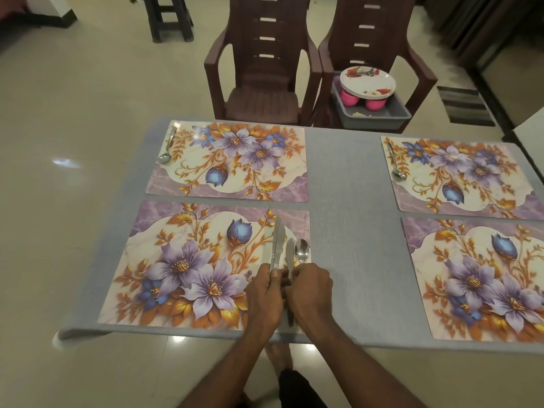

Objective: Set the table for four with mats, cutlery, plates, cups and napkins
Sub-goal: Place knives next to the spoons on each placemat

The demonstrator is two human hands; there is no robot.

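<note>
Both forearms are reaching in over the table's near edge, side by side. The left hand (265, 293) is curling its fingers around a knife handle, and the right hand (310, 285) is gripping cutlery, knuckles up.

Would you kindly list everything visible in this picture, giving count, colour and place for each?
placemats: four, floral purple and orange, on the table.
tablecloth: one, grey-blue, covering the table.
spoons: three, silver; one on each far mat, one at the near left mat's right edge.
knives: two, silver, above the near left mat, in the hands.
chairs: two, dark brown, beyond the table.
tub: one, grey, on the right chair.
plates: stack, white patterned, over the tub.
cups: pink, under the plates.
stool: one, dark, far left.
left hand: holds one knife.
right hand: holds cutlery.
</note>
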